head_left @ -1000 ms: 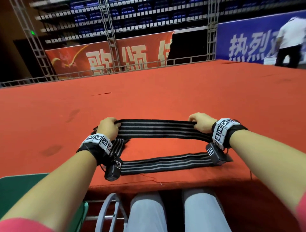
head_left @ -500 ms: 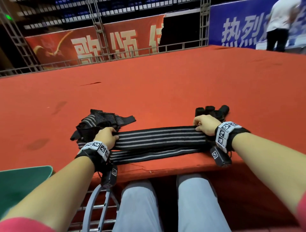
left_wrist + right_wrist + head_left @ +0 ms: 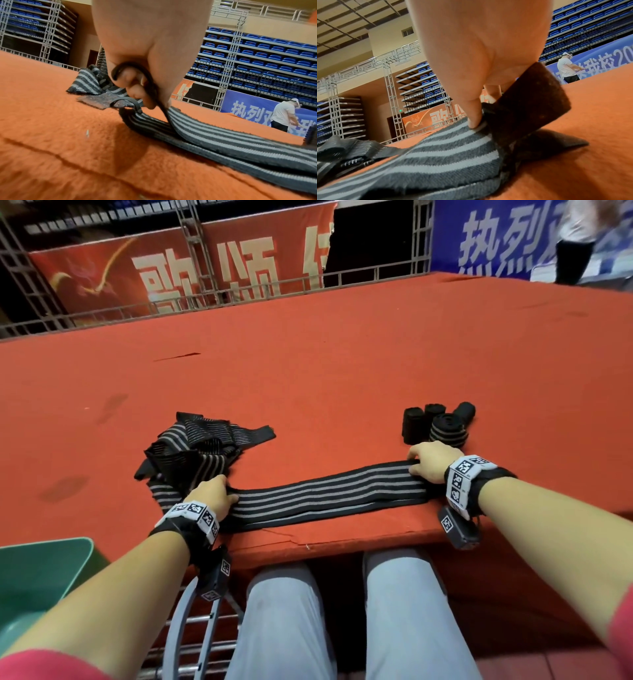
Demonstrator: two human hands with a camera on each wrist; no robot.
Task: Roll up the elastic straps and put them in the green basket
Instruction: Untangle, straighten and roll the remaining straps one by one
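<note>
A black elastic strap with grey stripes lies folded double along the near edge of the red table. My left hand grips its left end; in the left wrist view the curled fingers hold the strap's thin black loop above the strap. My right hand pinches the right end; the right wrist view shows a finger pressed on the striped strap beside its dark velcro tab. The green basket stands low at the left, partly hidden by my left arm.
A heap of loose striped straps lies behind my left hand. Several rolled straps stand just beyond my right hand. My knees are under the table edge. A person stands far off at the back right.
The strap, a wide loop one second ago, has been drawn toward the table edge and laid flat as a doubled band. Both hands kept hold of its ends.
</note>
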